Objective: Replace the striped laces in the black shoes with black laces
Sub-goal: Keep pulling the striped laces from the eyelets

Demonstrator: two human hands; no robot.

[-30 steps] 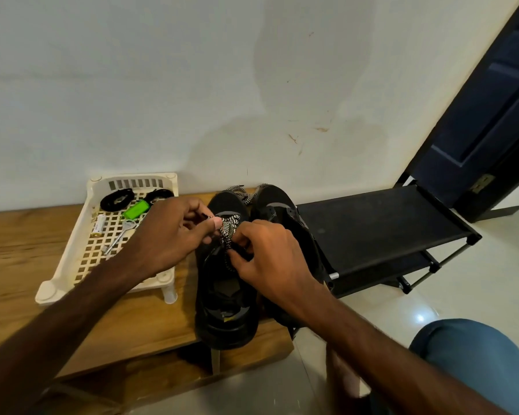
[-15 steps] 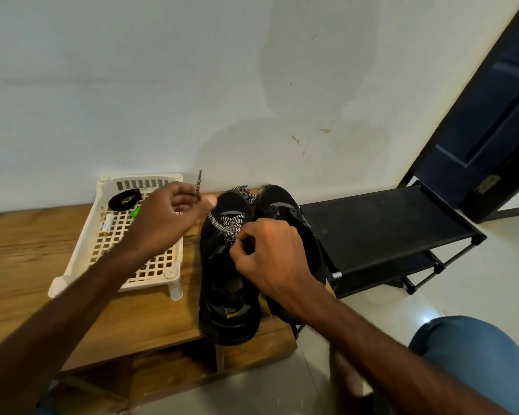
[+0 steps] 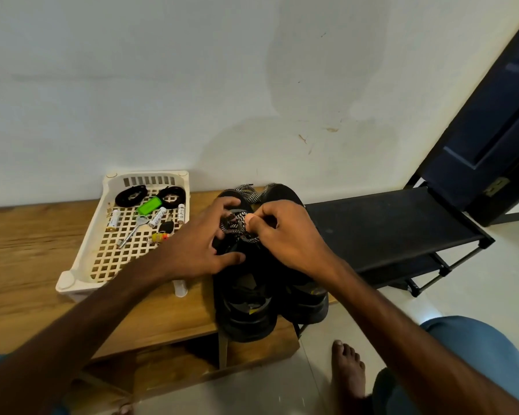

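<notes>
- The black shoes (image 3: 246, 310) stood side by side at the right end of the wooden bench (image 3: 27, 250), toes toward the back edge and heels hanging over the front edge.
- The right hand (image 3: 285, 235) pinched the striped lace (image 3: 237, 226) between thumb and forefinger, over the eyelets of the left-side shoe.
- The left hand (image 3: 204, 250) lay spread on that same shoe, pressing it down, with fingertips at the lace and the thumb lower on the tongue. The two hands were close together.
- The black laces (image 3: 131, 196) were coiled at the back of the white tray (image 3: 65, 283), near the bench's back edge, among batteries and a key; they looked untouched.
- Judged risk: a hard tug toward the person could drag the overhanging shoe off the front edge if the left hand eased its pressure.
- The bunched lace might also snag in an eyelet and tighten instead of sliding free.
- The second shoe, unheld, could be knocked toward the black rack (image 3: 387, 229).
</notes>
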